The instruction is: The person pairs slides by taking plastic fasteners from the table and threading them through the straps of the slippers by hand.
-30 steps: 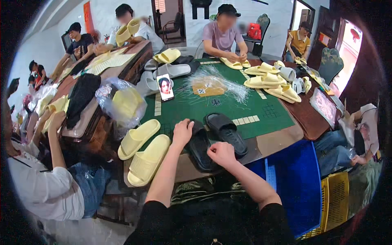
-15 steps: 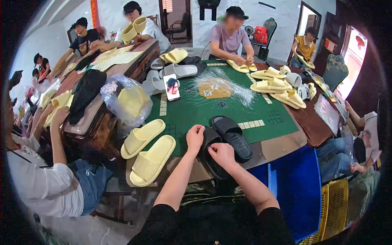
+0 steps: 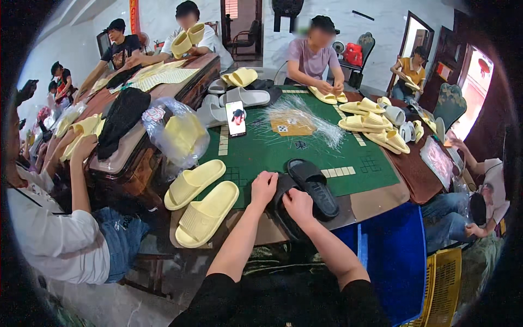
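Black slipper (image 3: 284,215) seemingly beneath right grip (image 3: 298,206)

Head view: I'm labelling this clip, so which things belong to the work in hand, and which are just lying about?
Likely in the work:
black slide sandal, at left hand and right hand
other black slide sandal beside it
possibly the heaped clear plastic strands

Apparently just lying about:
lit smartphone
red bag at the back
blue crate (use unclear)
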Demonstrator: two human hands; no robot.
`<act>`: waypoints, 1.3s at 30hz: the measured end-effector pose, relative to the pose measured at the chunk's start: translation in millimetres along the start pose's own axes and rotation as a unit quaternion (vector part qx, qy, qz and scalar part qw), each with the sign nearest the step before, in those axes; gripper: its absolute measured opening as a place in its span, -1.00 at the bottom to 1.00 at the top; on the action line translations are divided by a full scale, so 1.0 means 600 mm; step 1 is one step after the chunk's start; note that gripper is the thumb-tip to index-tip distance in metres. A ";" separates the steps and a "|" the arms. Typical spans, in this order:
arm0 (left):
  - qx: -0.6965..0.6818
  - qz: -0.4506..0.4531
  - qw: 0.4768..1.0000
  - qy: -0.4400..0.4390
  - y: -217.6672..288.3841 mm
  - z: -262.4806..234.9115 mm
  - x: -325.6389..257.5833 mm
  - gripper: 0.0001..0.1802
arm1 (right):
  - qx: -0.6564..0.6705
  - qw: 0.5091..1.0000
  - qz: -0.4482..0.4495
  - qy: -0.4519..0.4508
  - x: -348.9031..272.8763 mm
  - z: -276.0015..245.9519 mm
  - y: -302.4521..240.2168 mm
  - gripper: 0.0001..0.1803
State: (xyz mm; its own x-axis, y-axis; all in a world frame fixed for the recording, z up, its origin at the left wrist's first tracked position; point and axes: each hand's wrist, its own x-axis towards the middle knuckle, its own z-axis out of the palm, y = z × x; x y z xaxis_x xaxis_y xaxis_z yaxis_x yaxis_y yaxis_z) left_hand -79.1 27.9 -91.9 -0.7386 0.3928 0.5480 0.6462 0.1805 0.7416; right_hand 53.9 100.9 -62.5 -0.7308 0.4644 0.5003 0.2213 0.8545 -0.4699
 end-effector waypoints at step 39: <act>-0.281 -0.161 0.941 0.103 -0.030 0.000 0.006 -0.58 | 0.594 0.747 0.292 0.065 -0.035 -0.241 0.242 -0.84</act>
State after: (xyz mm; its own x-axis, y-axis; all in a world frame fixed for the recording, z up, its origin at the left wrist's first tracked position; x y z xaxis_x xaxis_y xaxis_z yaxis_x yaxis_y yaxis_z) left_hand -93.5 26.0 -103.5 -0.9375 0.2060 0.2805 0.2218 -0.2672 0.9378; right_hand 194.6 249.0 -36.3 -0.6473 0.7622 -0.0124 -0.3070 -0.2756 -0.9109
